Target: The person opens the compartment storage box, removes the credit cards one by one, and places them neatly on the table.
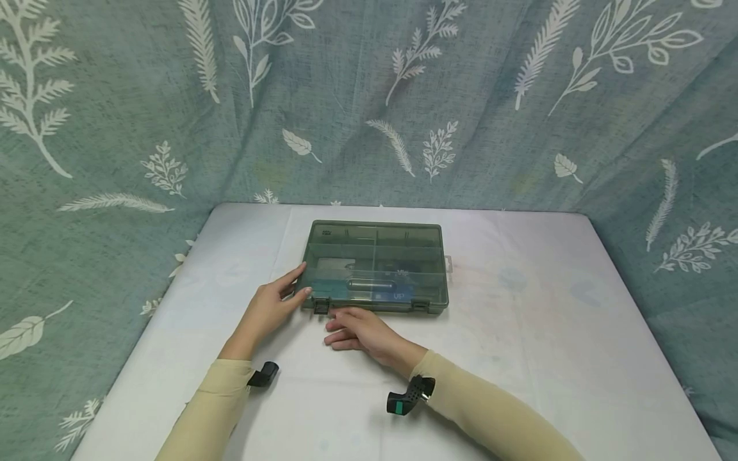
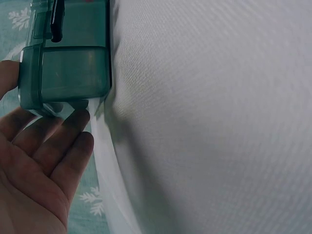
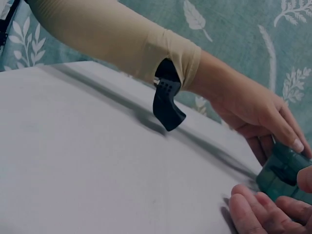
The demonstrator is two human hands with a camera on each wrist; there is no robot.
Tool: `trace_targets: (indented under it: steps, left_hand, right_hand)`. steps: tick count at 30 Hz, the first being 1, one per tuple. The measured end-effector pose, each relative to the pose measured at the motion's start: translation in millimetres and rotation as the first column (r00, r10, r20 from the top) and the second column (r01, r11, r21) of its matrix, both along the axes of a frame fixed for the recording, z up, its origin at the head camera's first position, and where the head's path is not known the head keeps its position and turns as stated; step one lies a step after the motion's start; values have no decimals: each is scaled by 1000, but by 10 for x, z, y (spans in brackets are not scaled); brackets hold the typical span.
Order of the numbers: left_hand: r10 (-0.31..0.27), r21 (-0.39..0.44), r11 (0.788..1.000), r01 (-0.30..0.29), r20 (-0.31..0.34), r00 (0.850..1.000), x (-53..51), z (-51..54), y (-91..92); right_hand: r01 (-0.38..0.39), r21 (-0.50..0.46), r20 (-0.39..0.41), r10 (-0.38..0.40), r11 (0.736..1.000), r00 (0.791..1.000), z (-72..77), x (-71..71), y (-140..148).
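Observation:
A translucent green divided box (image 1: 375, 253) lies with its lid down. My left hand (image 1: 270, 310) grips its left end, thumb over the lid edge and fingers along the side; the left wrist view shows this hand (image 2: 44, 161) against the box's end (image 2: 73, 73). At the front left, a dark latch (image 1: 321, 307) sticks outward, while the front right latch (image 1: 419, 307) lies against the box. My right hand (image 1: 369, 336) is just in front of the left latch, fingers loosely bent; in the right wrist view its thumb (image 3: 305, 179) is beside the latch. Contact there is unclear.
Blue and pale flat items show through the lid. A clear hanging tab (image 1: 448, 263) juts from the box's right side. White cloth (image 1: 519, 358) covers the table, with a patterned green curtain (image 1: 346, 109) behind and at both sides. Black cameras are strapped to both wrists.

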State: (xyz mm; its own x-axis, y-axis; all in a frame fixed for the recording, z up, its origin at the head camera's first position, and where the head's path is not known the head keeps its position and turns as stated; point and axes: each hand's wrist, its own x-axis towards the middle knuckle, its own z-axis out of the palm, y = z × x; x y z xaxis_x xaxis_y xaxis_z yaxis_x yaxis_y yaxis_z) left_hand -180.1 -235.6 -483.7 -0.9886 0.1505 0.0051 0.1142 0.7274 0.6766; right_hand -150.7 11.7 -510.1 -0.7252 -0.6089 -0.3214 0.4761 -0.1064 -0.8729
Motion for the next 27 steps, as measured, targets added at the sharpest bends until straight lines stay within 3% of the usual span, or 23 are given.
trace_targets:
  steps: [27]
  left_hand:
    - [-11, 12, 1000, 11, -2, 1000, 15, -3, -9]
  right_hand:
    - [33, 54, -70, -29, 998, 997, 25, 43, 611]
